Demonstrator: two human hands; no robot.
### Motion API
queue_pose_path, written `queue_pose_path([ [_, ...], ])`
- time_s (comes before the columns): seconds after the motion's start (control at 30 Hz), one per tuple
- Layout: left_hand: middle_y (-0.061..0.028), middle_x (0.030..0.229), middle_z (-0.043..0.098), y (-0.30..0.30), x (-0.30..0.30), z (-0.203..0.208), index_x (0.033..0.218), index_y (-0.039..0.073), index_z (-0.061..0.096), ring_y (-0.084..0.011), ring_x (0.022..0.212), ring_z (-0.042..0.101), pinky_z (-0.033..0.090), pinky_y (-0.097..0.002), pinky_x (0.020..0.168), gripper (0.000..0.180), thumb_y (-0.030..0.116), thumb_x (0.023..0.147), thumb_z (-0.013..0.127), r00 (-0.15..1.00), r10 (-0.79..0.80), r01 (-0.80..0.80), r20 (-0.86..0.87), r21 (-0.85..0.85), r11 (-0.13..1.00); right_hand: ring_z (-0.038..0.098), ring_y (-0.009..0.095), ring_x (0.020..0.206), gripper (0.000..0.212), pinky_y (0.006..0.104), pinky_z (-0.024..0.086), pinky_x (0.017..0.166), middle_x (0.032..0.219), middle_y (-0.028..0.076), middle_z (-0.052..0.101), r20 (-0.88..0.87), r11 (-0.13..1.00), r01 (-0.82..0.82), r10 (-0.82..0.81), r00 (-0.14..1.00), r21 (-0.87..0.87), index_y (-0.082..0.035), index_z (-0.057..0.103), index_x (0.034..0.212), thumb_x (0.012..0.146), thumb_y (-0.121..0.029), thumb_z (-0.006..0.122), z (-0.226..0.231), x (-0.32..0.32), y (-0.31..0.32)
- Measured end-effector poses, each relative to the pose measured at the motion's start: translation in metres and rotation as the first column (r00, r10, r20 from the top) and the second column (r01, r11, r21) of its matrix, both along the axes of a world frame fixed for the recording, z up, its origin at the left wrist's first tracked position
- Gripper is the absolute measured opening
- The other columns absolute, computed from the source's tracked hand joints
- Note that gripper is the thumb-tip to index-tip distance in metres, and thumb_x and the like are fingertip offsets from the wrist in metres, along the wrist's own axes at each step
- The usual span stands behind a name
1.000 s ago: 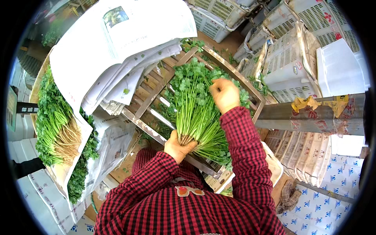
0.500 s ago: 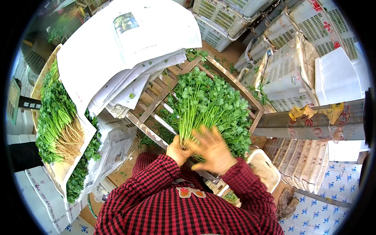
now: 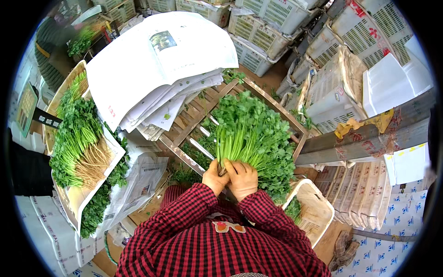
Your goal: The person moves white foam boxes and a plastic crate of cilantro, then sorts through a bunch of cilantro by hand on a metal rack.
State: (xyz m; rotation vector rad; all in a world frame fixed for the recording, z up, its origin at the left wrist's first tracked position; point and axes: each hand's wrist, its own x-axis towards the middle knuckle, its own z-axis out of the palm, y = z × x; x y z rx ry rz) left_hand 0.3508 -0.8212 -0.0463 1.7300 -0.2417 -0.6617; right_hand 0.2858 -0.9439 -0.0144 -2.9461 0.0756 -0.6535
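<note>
A large bunch of leafy coriander [image 3: 258, 134] lies on a slatted rack with a rusty metal frame [image 3: 182, 157], its leaves fanned out away from me. My left hand [image 3: 215, 178] is closed round the lower end of the stems. Right beside it, my right hand [image 3: 242, 179] curls its fingers over the same stems. The two hands touch, and they cover the root ends.
A thick stack of printed paper [image 3: 161, 69] covers the rack's far left. Rooted coriander [image 3: 92, 157] fills a paper-lined crate at left, beside a scale display [image 3: 28, 108]. A cream basket [image 3: 318, 210] stands at right, under a taped metal beam [image 3: 369, 129]. Stacked crates [image 3: 267, 21] rise behind.
My right hand was spread and blurred over the stems; now it has come in beside my left and closed on them. My left keeps its hold. The view has shifted slightly.
</note>
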Motion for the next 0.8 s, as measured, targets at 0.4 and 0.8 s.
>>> queue_pose_path([
  [0.4,-0.0133,0.101,0.073,0.009,-0.006,-0.029,0.131,0.004,0.054,-0.0205,0.09,0.072,0.057,-0.0344,0.08,0.042,0.023,0.096,0.069,0.998,-0.018,0.008,-0.066,-0.148,0.989,0.066,0.032,0.093,0.064,0.0447,0.057,0.08,0.097,0.01,0.062,0.041,0.984,0.068,-0.076,0.996,0.165,-0.01,0.064,0.124,0.063,-0.012,0.08,-0.021,-0.02,0.002],
  [0.8,-0.0159,0.079,0.065,-0.007,-0.001,-0.036,0.105,0.003,0.053,-0.0244,0.073,0.067,0.052,-0.0406,0.067,0.031,0.027,0.096,0.071,0.993,0.077,-0.066,-0.095,0.117,0.991,0.065,0.031,0.111,0.066,0.0439,0.052,0.098,0.128,0.009,0.067,-0.133,0.977,-0.145,0.166,0.977,0.155,-0.011,0.062,0.134,0.079,-0.045,0.077,0.067,0.042,-0.026],
])
